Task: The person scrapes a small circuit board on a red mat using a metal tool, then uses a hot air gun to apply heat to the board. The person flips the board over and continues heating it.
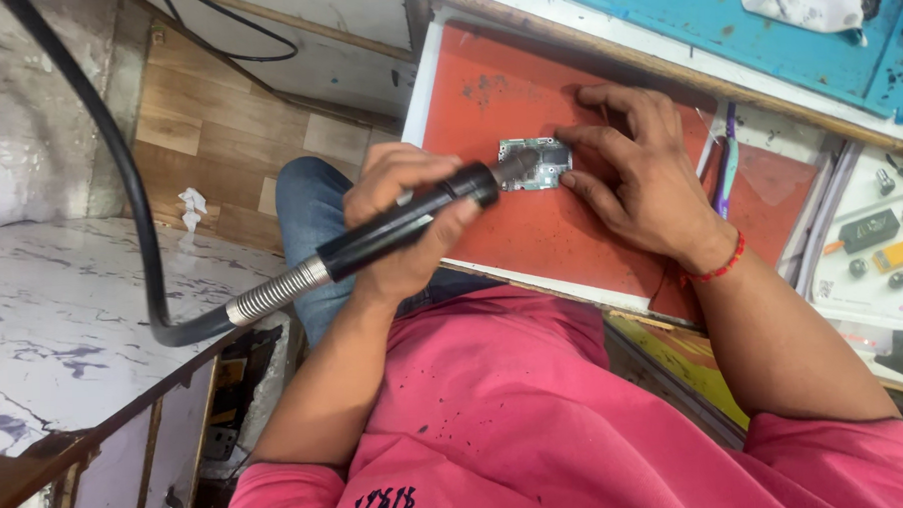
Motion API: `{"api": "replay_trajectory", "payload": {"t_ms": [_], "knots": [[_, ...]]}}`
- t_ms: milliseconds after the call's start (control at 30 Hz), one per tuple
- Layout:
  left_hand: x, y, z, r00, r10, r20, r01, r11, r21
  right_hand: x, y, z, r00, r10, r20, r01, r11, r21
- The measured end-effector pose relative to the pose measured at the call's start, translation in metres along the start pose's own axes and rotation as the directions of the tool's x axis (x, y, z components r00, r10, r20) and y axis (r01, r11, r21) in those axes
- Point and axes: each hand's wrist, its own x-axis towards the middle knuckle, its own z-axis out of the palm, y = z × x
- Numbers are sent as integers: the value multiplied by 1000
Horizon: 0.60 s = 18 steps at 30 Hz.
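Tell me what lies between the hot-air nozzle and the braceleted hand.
Head view: only the small circuit board, on the red mat, right fingers touching it.

Wood-look tiled floor [206,112] beside a white marbled surface [63,308], with a wooden-edged desk [665,71] and an evenly lit grey wall [26,109].

A white bench [420,80] is carrying a red mat [531,231], with a small circuit board [536,163] lying at its centre. At two o'clock from the board a blue tray [754,33] is sitting, and at three o'clock a purple pen [726,164] is lying beside a second red mat [775,198].
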Motion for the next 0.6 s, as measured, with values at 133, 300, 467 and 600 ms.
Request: {"api": "replay_trajectory", "payload": {"t_ms": [133,300,467,600], "knots": [[0,1,-2,1000,-10,-10,10,1000,28,0,-1,0,1000,-7,-3,7,1000,21],[1,1,-2,994,60,89,-61,998,9,0,-1,0,1000,-15,-2,15,1000,-3],[-1,1,-2,1000,-5,12,5,999,42,1,-1,0,1000,-22,-11,22,1000,-1],[-2,0,-3,999,23,33,-25,998,53,0,0,1,1000,-24,-10,24,1000,-7]]}}
